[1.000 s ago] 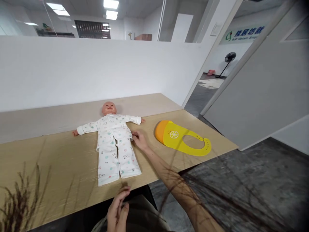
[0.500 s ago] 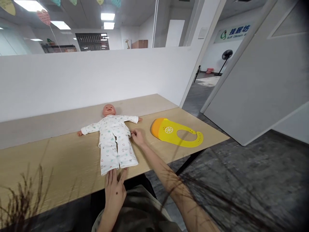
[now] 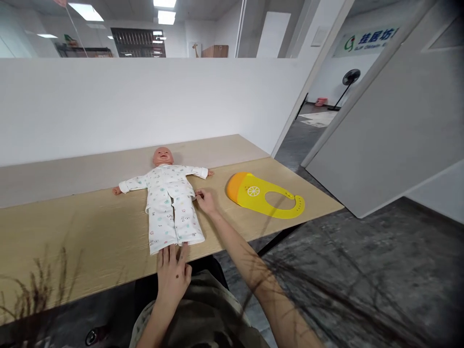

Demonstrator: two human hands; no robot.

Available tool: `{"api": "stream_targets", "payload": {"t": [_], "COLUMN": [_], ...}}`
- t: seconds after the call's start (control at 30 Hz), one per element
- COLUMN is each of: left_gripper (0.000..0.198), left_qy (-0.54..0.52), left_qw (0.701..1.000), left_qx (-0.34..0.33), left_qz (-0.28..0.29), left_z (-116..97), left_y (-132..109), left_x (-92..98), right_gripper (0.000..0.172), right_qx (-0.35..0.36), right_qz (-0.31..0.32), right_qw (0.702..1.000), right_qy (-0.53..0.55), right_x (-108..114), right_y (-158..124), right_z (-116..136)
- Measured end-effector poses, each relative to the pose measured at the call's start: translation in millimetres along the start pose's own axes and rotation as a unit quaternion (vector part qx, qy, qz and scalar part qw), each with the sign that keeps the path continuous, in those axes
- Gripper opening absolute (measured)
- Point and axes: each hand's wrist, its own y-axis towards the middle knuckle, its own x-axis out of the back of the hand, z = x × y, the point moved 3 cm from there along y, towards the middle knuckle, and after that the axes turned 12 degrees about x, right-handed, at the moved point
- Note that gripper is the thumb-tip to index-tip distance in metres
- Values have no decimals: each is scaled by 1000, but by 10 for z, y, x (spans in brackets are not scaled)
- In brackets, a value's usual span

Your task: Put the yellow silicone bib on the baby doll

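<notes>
A baby doll (image 3: 163, 157) lies face up with both arms spread, its head toward the wall. It wears a white long-sleeved printed shirt (image 3: 166, 181) and matching trousers (image 3: 161, 224). At the doll's side, my right hand (image 3: 206, 202) is closed in a pinch at the edge of the shirt hem, near the trouser waist. My left hand (image 3: 173, 273) lies palm down at the table's front edge, fingers stretched out and their tips touching the trouser cuffs. Right of the doll lies a yellow bib (image 3: 261, 198) with an orange pocket.
The wooden table (image 3: 94, 232) meets a low white wall (image 3: 145, 101) with glass above it. A grey door (image 3: 380, 130) stands ajar at the right, and a black fan (image 3: 351, 77) shows through the doorway. Blurred dark strands cross the lower corners.
The view has tilted down slightly, so the wall and doll sit higher in the picture. Both hands keep nearly the same places at the hem and cuffs; my left fingers shift slightly over the cuffs.
</notes>
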Motion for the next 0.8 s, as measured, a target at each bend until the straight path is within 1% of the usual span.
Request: {"api": "stream_targets", "payload": {"t": [0.17,0.33,0.47,0.67,0.8], "left_gripper": [51,50,48,46,44], "left_qy": [23,29,19,-19,-38], "left_qw": [998,997,994,991,993], "left_qx": [15,4,48,90,72], "left_qz": [50,67,95,93,84], "left_z": [-23,-62,-73,-97,-86], "left_y": [67,67,43,48,46], "left_x": [-34,-95,-120,-109,-112], "right_gripper": [21,22,24,24,25], "right_qx": [9,19,16,-3,-3], "right_qz": [5,19,22,19,18], "right_qw": [1000,1000,1000,1000,1000], "right_qy": [-3,-11,-13,-14,-23], "right_x": [-9,-21,-10,-32,-49], "right_y": [-11,-29,-24,3,6], "right_z": [23,31,50,38,27]}}
